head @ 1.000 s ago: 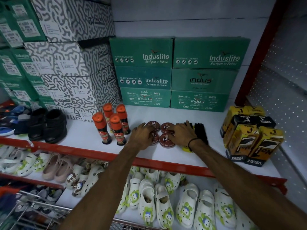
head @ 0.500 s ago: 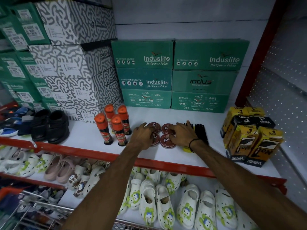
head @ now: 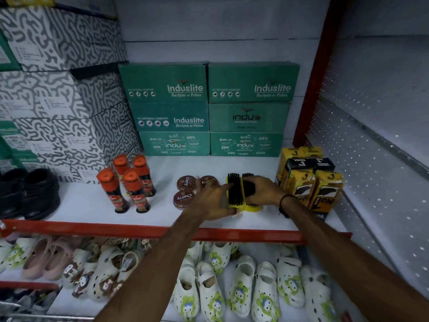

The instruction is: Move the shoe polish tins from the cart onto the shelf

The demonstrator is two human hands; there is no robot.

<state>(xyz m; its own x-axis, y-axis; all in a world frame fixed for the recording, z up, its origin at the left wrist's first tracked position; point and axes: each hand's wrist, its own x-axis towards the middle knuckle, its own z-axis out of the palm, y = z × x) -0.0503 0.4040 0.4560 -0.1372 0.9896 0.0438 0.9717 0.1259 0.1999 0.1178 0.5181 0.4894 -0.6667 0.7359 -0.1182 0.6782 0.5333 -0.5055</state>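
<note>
Since the earlier frame, both hands have been shifted rightward from the shoe polish tins (head: 186,191) to the two yellow brushes (head: 241,194). The tins are left uncovered in a cluster on the white shelf (head: 76,203), just left of the brushes; three lids are seen, and a possible fourth is hidden by the left hand (head: 214,202). The left hand is laid against the left brush, fingers extended and touching it. The right hand (head: 264,191) is curled over the right brush, fingers clasped on it. Orange-capped bottles (head: 126,182) stand left of the tins, yellow cartons (head: 308,180) to the right, green boxes (head: 209,110) behind.
</note>
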